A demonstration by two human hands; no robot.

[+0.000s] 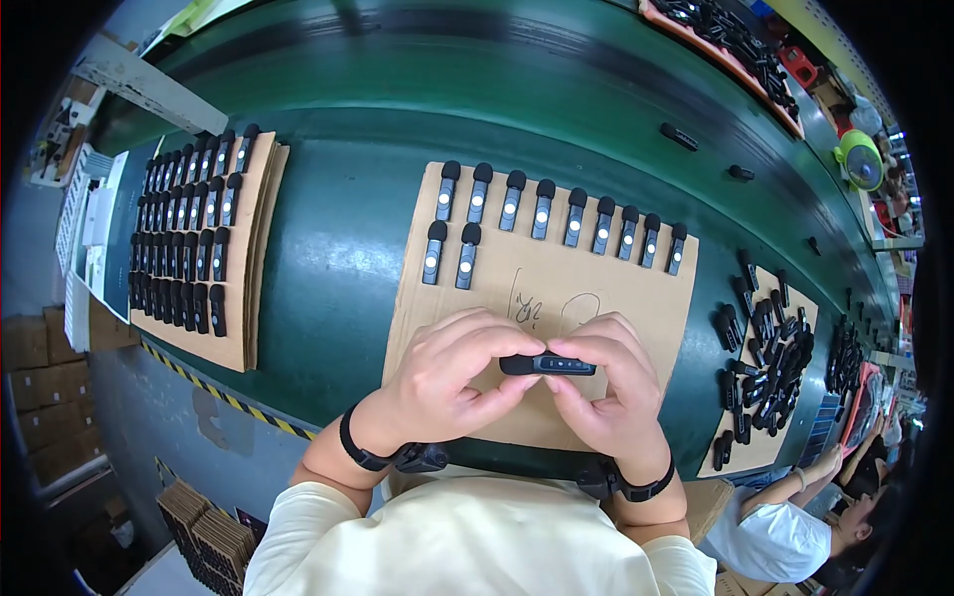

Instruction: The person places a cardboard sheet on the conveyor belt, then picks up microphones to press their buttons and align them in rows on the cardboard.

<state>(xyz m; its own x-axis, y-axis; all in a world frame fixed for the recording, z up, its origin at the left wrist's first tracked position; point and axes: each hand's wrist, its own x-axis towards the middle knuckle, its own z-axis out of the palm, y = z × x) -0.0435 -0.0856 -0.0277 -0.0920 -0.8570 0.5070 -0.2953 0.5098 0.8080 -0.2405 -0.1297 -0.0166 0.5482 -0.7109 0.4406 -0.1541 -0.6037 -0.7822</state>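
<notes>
Between both hands I hold a small black clip-on microphone (pixel 564 365) with a foam cap, lying sideways above the near part of a cardboard sheet (pixel 636 298). My left hand (pixel 452 372) pinches it by the foam-cap end. My right hand (pixel 611 377) pinches it around the middle with thumb and index finger. Farther off on the same sheet, a row of similar microphones (pixel 544 211) stretches from left to right, caps pointing away from me. Two more, including one microphone (pixel 467 256), sit below the row's left end. Pen marks (pixel 527 310) show on the cardboard just beyond my hands.
At the left, a cardboard stack (pixel 260 248) carries several rows of microphones. To the right, another sheet (pixel 730 442) bears a loose pile of microphones (pixel 775 363). A green conveyor belt (pixel 397 70) runs beyond, with scattered pieces. A person (pixel 780 536) works at the lower right.
</notes>
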